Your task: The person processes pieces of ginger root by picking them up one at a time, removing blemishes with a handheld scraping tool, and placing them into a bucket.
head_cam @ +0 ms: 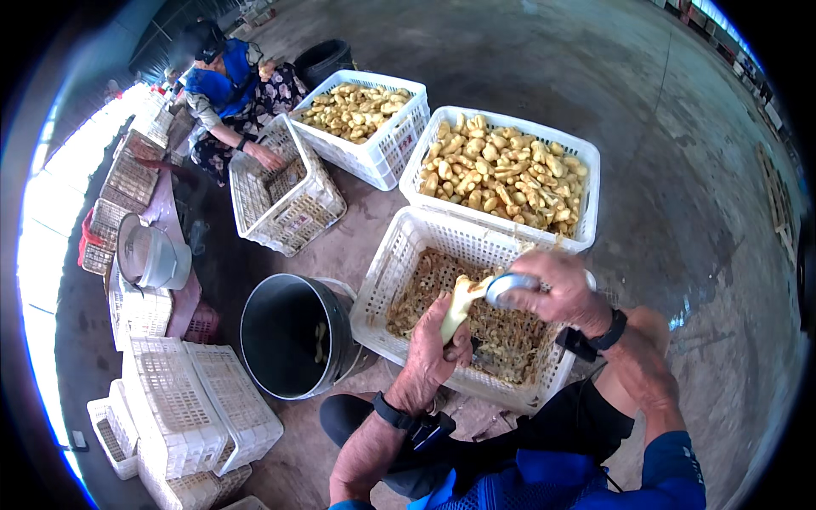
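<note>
My left hand grips a piece of ginger root, its lower part peeled pale and its tip still brown. Against that upper end, my right hand presses a rounded metal scraping tool; the fingers cover part of it, so its exact kind is unclear. Both hands are above a white perforated plastic crate with brown peel scraps spread over its bottom. Just beyond stands another white crate heaped with light-coloured ginger.
A dark bucket with a few pale pieces inside stands at left. Stacked white crates are at lower left. Farther off, a co-worker reaches into a tilted crate, beside another ginger-filled crate. A lidded tub sits at far left.
</note>
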The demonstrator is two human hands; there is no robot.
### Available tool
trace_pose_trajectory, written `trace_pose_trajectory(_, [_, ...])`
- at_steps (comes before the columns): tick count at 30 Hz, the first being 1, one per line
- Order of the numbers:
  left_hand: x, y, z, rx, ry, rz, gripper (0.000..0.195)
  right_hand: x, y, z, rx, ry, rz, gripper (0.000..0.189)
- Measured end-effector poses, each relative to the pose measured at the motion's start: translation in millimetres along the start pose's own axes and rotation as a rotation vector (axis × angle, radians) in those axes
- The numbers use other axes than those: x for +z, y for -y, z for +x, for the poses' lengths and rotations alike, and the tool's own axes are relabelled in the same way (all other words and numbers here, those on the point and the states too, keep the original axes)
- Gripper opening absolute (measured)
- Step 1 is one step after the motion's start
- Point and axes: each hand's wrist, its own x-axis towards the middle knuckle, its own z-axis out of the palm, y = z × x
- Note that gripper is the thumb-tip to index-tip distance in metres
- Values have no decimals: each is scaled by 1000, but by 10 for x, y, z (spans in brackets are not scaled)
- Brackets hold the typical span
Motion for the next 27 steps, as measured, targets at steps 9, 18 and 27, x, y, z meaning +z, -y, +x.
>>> trace_pose_trajectory(9, [-21,21,61,-36,79,-15,39,177,-14,-53,-122,190,-67,37])
trace_pose_trajectory(18, [-26,-24,-46,-34,189,-160,46,-59,130,46,-237,-50,-344,38])
trace_pose_trajectory(27, [-37,37,0,-90,239,-264,51,234,-63,-6,-99,119,-58,37])
